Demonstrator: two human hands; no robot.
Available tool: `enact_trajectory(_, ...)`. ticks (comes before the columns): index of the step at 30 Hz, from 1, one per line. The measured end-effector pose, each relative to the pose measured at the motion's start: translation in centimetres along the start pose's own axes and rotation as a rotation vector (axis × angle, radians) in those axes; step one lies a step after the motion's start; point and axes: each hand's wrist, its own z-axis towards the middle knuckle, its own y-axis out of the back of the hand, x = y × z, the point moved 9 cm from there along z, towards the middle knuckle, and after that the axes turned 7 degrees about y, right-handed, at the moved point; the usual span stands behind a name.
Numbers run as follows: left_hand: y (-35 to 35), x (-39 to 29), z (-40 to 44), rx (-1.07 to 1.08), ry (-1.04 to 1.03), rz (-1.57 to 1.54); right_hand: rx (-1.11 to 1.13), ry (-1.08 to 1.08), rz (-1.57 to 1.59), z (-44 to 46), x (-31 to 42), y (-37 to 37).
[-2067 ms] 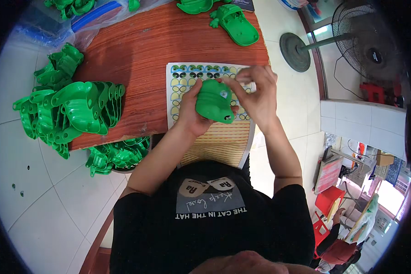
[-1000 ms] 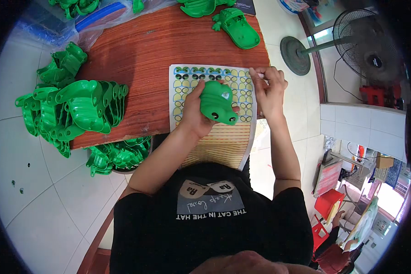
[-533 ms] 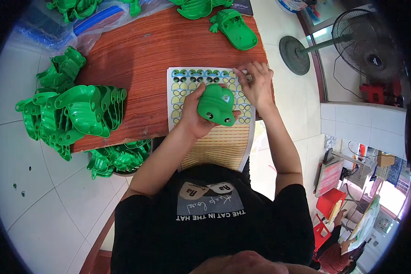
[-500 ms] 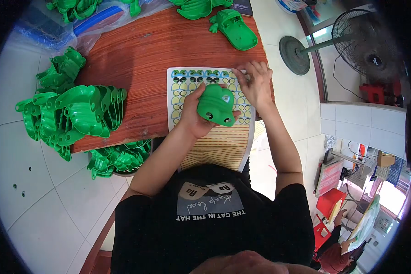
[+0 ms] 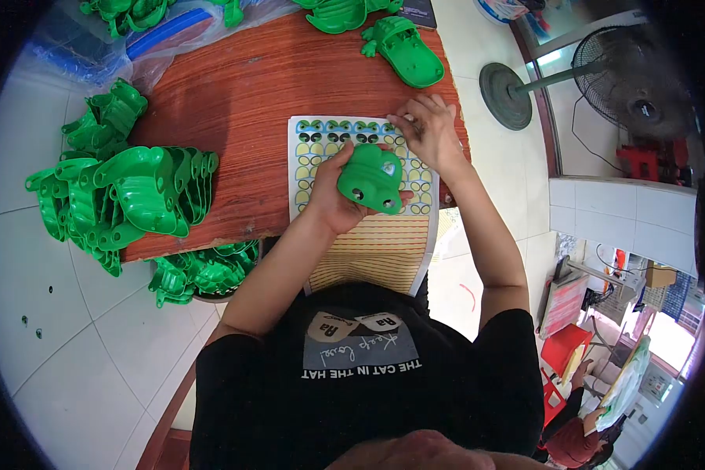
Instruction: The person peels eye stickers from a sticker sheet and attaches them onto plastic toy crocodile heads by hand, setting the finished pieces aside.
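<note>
In the head view my left hand (image 5: 333,200) cups a green plastic crocodile head (image 5: 368,176), palm up beneath it. A pale blue and white eye sticker (image 5: 388,168) shows on its right side, and two dark nostril stickers sit near its lower end. Under it lies a sticker sheet (image 5: 304,176) with rows of eyes, black ovals and yellowish shapes. My right hand (image 5: 431,133) is over the sheet's upper right corner, thumb and finger pinched together at the row of eye stickers. Whatever is between those fingertips is too small to make out.
Stacked green plastic parts (image 5: 145,188) stand at the wooden table's (image 5: 235,102) left edge, with more in a container (image 5: 211,274) below. A green crocodile-shaped piece (image 5: 407,55) lies far right. A standing fan (image 5: 619,78) and another person (image 5: 576,439) are off to the right.
My right hand has shifted slightly left and up, its fingertips now over the last eye sticker of the top row. My left hand and the crocodile head stay nearly still.
</note>
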Motion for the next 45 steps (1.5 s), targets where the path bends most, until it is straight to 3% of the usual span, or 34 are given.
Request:
enact_trajectory(7, -0.3, -0.1, -0.2, -0.008, 0.001, 0.027, 0.059, 0.002, 0.138, 0.3, -0.7, -0.5)
enact_trajectory(16, -0.4, -0.2, -0.2, 0.011, -0.031, 0.056, -0.056, 0.2, -0.092, 0.3, 6.5, 5.0)
enact_trajectory(22, -0.5, 0.4, -0.3, -0.117, -0.078, 0.065, -0.209, 0.208, -0.243, -1.3, 5.3, 3.6)
enact_trajectory(25, -0.1, 0.5, -0.2, -0.104, -0.031, 0.063, -0.109, 0.307, -0.182, -0.3, 5.2, 1.9)
enact_trajectory(29, 0.1, 0.1, -0.4, -0.101, -0.034, 0.087, -0.197, 0.147, -0.022, 0.7, 5.6, 4.6)
enact_trajectory(32, -0.3, 0.0, -0.8, -0.072, -0.042, 0.114, -0.224, -0.086, 0.327, 0.3, 5.1, 6.0)
enact_trajectory(40, -2.2, 0.6, -1.9, 0.028, -0.057, 0.114, -0.157, -0.155, 0.373, -1.8, 6.2, 5.3)
enact_trajectory(45, -1.4, 0.4, -1.9, -0.074, -0.096, 0.137, -0.216, -0.158, 0.352, -2.3, 6.5, 5.5)
